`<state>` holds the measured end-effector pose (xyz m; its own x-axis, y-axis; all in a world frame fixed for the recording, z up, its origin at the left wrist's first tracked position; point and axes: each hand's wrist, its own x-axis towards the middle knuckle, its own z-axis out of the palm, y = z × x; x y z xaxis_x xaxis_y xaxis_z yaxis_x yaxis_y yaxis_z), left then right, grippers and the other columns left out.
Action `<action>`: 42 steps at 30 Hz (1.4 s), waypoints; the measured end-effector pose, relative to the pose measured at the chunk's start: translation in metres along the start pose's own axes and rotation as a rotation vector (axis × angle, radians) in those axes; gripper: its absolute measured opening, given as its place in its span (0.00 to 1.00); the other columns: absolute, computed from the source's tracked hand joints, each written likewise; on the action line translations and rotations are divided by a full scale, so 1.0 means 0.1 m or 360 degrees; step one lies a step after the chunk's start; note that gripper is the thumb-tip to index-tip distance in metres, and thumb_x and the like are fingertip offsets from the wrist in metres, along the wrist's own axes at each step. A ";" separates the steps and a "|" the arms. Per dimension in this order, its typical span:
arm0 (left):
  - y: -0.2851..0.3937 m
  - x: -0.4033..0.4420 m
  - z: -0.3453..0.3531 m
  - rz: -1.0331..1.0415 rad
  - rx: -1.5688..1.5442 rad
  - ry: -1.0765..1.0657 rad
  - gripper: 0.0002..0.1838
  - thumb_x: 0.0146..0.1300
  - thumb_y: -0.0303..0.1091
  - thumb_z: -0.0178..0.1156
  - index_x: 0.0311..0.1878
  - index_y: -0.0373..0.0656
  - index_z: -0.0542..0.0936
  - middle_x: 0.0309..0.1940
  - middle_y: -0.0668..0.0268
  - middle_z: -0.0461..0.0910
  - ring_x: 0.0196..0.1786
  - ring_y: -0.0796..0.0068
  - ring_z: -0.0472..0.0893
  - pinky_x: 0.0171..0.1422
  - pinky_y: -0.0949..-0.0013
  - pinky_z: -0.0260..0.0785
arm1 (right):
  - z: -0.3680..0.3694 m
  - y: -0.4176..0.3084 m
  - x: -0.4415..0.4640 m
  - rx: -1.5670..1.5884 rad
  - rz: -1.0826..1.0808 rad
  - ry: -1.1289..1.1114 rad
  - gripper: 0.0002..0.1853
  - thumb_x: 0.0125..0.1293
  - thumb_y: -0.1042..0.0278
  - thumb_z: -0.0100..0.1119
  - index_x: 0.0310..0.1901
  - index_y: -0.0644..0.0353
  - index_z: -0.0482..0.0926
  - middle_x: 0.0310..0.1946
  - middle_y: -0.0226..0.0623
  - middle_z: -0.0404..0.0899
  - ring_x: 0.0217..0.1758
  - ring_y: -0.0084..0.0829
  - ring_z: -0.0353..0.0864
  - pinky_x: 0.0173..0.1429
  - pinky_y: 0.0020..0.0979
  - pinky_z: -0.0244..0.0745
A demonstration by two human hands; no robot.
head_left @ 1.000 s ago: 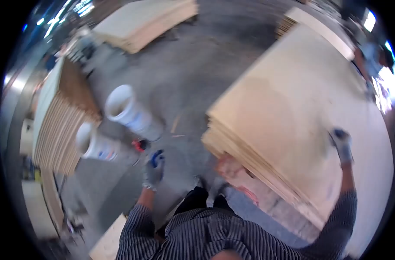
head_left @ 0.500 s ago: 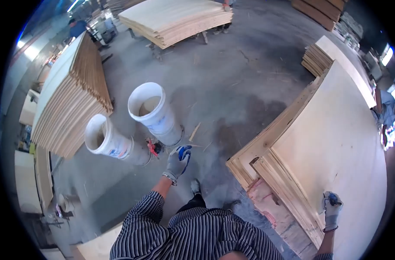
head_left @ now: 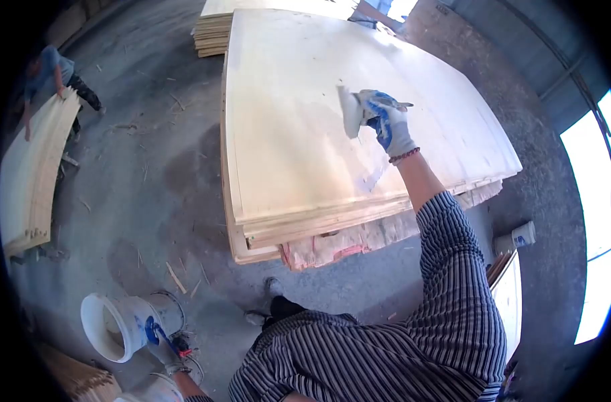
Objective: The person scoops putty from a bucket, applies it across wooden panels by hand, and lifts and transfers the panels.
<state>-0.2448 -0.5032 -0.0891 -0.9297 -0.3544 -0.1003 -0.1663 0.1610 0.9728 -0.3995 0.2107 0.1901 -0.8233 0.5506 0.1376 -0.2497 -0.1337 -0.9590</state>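
My right hand (head_left: 389,124), in a white and blue glove, is closed around a wide-bladed putty knife (head_left: 350,112). Its pale blade rests on or just above the top plywood sheet (head_left: 285,134) of a stack. Damp-looking smears mark the sheet near the blade. Low on the left, my gloved left hand (head_left: 163,352) is beside a white bucket (head_left: 126,328), its blue-coated fingers curved but apart. I see nothing held in it. A red and black object (head_left: 182,346) lies close to that hand, partly hidden.
A second bucket (head_left: 154,388) is cut off at the bottom. Another plywood stack (head_left: 34,181) stands at left, with a person (head_left: 50,70) beside it. More sheets (head_left: 211,33) stand behind my stack. A white pail (head_left: 516,236) sits at right, and wood slivers (head_left: 176,277) litter the floor.
My view has turned right, bringing the plywood stack to the centre. My right hand has moved farther over the sheet, and the putty knife now shows. My left hand remains near the buckets.
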 end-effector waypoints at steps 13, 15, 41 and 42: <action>0.06 -0.36 -0.12 -0.0150 0.0237 0.0036 0.21 0.74 0.28 0.50 0.67 0.30 0.67 0.61 0.57 0.73 0.63 0.67 0.72 0.72 0.62 0.61 | -0.43 0.79 1.10 -0.2310 0.0115 0.0043 0.22 0.56 0.47 0.69 0.39 0.61 0.87 0.37 0.48 0.87 0.46 0.39 0.86 0.51 0.36 0.79; 0.20 -0.33 0.15 -0.0252 0.0160 0.0043 0.21 0.72 0.24 0.50 0.67 0.29 0.67 0.61 0.57 0.74 0.61 0.68 0.73 0.71 0.63 0.63 | -0.49 0.74 0.82 -0.1955 -0.0014 -0.0392 0.24 0.55 0.46 0.72 0.40 0.61 0.87 0.36 0.44 0.87 0.43 0.32 0.87 0.48 0.33 0.80; 0.87 -1.55 -0.20 -0.0795 0.0797 0.0631 0.22 0.71 0.39 0.57 0.60 0.31 0.77 0.59 0.54 0.79 0.61 0.60 0.76 0.69 0.62 0.63 | 2.45 2.05 2.94 -0.2220 -0.0360 -0.0291 0.14 0.58 0.61 0.63 0.34 0.66 0.85 0.28 0.44 0.86 0.30 0.41 0.87 0.37 0.36 0.82; 0.99 -1.61 -0.13 -0.0872 0.0757 0.0658 0.23 0.72 0.39 0.57 0.61 0.31 0.76 0.59 0.53 0.78 0.62 0.60 0.75 0.70 0.62 0.62 | 2.71 1.73 2.62 -0.1906 -0.0026 -0.0215 0.17 0.57 0.56 0.63 0.37 0.64 0.86 0.32 0.47 0.86 0.36 0.44 0.87 0.42 0.37 0.81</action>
<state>-0.1076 -0.4426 0.0260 -0.4967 -0.7903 -0.3588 -0.7670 0.2063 0.6075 -0.7963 0.1089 0.1275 -0.8889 0.4451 0.1081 0.3121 0.7613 -0.5684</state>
